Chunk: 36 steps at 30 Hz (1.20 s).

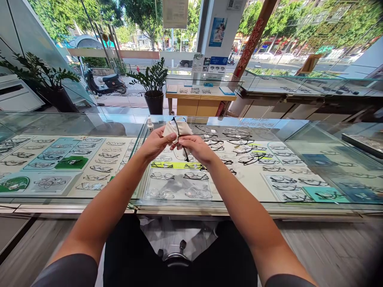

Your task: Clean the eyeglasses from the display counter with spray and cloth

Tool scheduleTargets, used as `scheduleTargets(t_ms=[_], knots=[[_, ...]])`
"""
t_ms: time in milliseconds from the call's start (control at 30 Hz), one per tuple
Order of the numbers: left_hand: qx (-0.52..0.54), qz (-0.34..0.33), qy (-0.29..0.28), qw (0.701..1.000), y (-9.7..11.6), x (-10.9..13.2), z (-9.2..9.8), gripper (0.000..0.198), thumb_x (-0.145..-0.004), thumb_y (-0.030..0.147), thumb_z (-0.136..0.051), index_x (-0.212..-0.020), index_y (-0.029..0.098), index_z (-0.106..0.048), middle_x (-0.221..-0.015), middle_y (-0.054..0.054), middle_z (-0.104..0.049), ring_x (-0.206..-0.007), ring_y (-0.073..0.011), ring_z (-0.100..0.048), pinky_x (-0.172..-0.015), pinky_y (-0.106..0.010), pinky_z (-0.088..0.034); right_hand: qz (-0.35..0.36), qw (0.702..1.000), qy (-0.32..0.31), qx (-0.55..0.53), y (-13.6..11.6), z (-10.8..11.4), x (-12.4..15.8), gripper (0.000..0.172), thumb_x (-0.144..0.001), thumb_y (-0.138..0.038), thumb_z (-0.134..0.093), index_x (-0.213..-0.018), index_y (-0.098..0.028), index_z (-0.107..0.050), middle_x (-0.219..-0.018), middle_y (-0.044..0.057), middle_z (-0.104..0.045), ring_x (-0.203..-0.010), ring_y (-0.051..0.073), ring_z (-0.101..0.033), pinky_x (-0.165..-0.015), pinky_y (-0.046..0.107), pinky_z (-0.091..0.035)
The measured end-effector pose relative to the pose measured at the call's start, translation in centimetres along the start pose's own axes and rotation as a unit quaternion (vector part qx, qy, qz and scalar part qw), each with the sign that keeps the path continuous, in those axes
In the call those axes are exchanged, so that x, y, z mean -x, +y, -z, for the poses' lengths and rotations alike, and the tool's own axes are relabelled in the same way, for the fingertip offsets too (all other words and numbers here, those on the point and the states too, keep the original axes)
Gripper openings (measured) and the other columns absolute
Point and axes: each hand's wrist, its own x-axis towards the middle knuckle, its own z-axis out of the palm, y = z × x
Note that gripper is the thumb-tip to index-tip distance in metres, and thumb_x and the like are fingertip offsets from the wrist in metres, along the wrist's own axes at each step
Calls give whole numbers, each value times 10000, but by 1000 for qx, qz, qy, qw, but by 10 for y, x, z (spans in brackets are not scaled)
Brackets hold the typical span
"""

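Long glass counter [254, 208] across the view, rows of spectacles [195, 175] inside! Above it, left hand [155, 141] clamps a pale cloth [186, 128]; right hand [197, 148], close beside, pinches dark-rimmed glasses [187, 154] against that cloth, exact fingertip contact hard to tell. White bottle [150, 124] just beyond the left hand!

The cloth [184, 128] looks soft and matt, the glasses [177, 127] against it dark and smooth. The counter [269, 203] is glossy, reflecting glass. Far off, the cabinet [187, 107] resembles smooth wood. Near, the trousers [125, 255] are matt cloth; the floor [326, 243], wood-grained.
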Motion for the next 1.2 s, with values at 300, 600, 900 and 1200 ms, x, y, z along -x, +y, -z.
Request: scheduleTargets(t_ms=[300,600,900,1200], knots=[[-34,-29,59,997,2,3,-1,519,-678,491,-1079,-970,170,-795,-701,-7,-698,-517,-118,-573,-533,-290,-468,-2,1000,9,-27,-5,-6,2,347,-827,-466,-871,-1042,-200,-812,-897,70,-843,-876,208,-687,-855,346,-512],[-83,-73,134,985,2,4,-3,578,-670,667,-1036,-714,184,-722,-646,4,-637,-580,-119,-554,-580,-279,-443,-12,998,-43,39,-13,-4,6,343,-889,-521,-773,-813,-194,-846,-903,85,-839,-851,195,-592,-890,346,-519],[-79,3,-8,997,18,6,13,466,-721,503,-1057,-932,171,-808,-793,-38,-729,-680,-142,-622,-638,-274,-476,-9,999,-4,39,-21,7,8,328,-900,-500,-756,-780,-202,-826,-839,70,-811,-819,199,-609,-804,336,-496],[-71,-5,19,997,7,8,-3,472,-699,483,-1067,-896,174,-770,-726,-32,-732,-634,-166,-674,-670,-316,-550,-31,998,-38,37,-8,6,4,369,-897,-541,-784,-804,-188,-838,-882,86,-818,-795,186,-601,-745,323,-467]])
